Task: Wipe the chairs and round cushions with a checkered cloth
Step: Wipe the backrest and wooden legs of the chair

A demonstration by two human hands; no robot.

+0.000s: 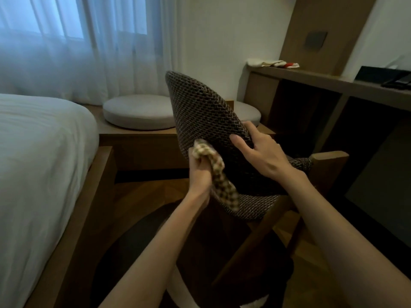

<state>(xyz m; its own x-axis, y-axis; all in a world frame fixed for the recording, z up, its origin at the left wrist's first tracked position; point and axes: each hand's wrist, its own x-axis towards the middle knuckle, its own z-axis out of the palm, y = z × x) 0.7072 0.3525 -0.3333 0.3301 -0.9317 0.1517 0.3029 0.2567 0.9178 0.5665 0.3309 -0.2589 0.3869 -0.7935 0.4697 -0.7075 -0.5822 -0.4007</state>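
Checkered cloth (pixel 219 174) is bunched up in the left hand (pixel 199 172), which squeezes it tight in a fist. In the head view, it sits just below the middle of the picture, at about 6 o'clock. Its top presses on the lower left side of the chair (pixel 200 112) back, and one end hangs down to the seat edge.

The right hand (pixel 262 156) is at 3 o'clock from the cloth. It lies on the dark woven chair back with its fingers spread and loose, holding nothing.

One round cushion (pixel 138 112) sits on a low wooden bench (pixel 133 135) at 9 o'clock from the chair back. A second round cushion (pixel 246 112) peeks out at 3 o'clock, partly hidden.

A white bed (pixel 40 152) fills the 9 o'clock side. A wooden shelf (pixel 333 82) at 2 o'clock has folded cloths (pixel 273 62) on it. A curtain (pixel 66 52) hangs at 11 o'clock.
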